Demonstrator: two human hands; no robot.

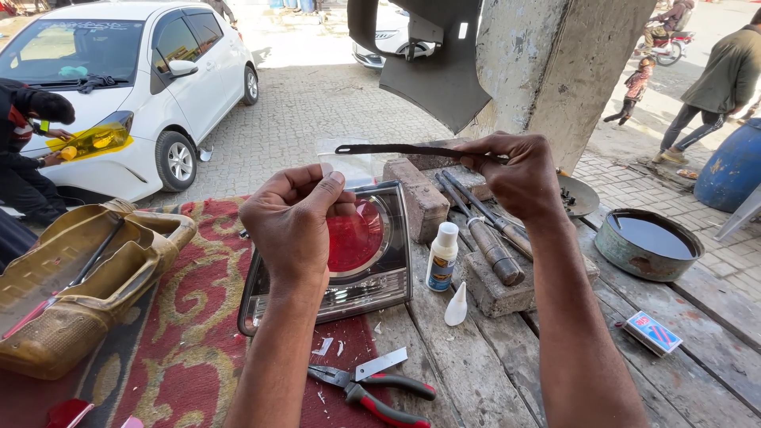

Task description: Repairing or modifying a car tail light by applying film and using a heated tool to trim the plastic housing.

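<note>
Fingers: right hand (519, 178) pinches dark strip (404, 149); left hand (292, 222) grips, hides tail-lamp (372, 261) corner.

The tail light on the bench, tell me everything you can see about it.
The tail light is a roughly square car lamp unit with a round red lens in the middle, clear shiny plastic around it and a dark rim. It lies lens-up, slightly tilted, partly on the patterned red rug and partly on the wooden bench. The left hand is in front of it, covering part of the lens; whether it grips the lamp is unclear. Small pale chips lie just below it.
</note>
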